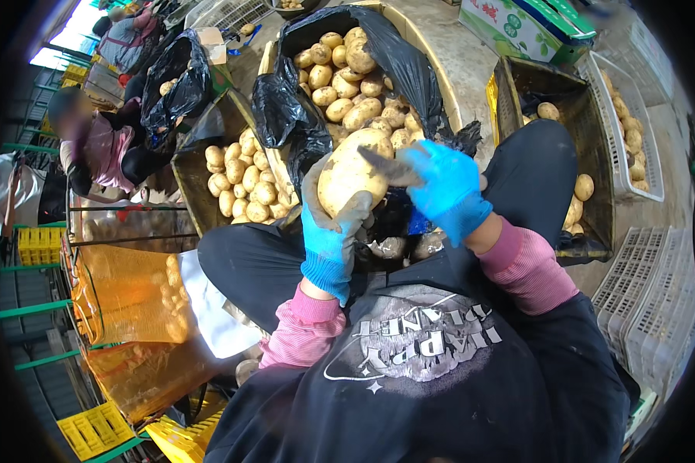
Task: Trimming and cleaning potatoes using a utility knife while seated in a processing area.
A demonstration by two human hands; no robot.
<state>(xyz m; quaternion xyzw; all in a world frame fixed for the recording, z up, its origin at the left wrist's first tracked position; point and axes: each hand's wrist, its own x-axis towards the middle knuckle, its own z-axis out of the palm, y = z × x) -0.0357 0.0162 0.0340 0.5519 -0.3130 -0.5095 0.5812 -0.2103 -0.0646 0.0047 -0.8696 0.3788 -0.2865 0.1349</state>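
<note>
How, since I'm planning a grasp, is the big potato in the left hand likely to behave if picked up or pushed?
The potato looks plump and smooth-sided, so it would probably hold its shape. Its rounded outline suggests it may roll if pushed. It bulges well past the left hand's grip, so it might feel fairly heavy.

You have two gloved hands, a left hand (328, 235) and a right hand (449, 193), and one large potato (354, 179). Around you are two co-workers (104, 154), two orange mesh sacks (123, 285), one leaf-printed carton (510, 32), and smaller potatoes (243, 179), probably dozens, since the overlapping piles defeat exact counting.
</note>
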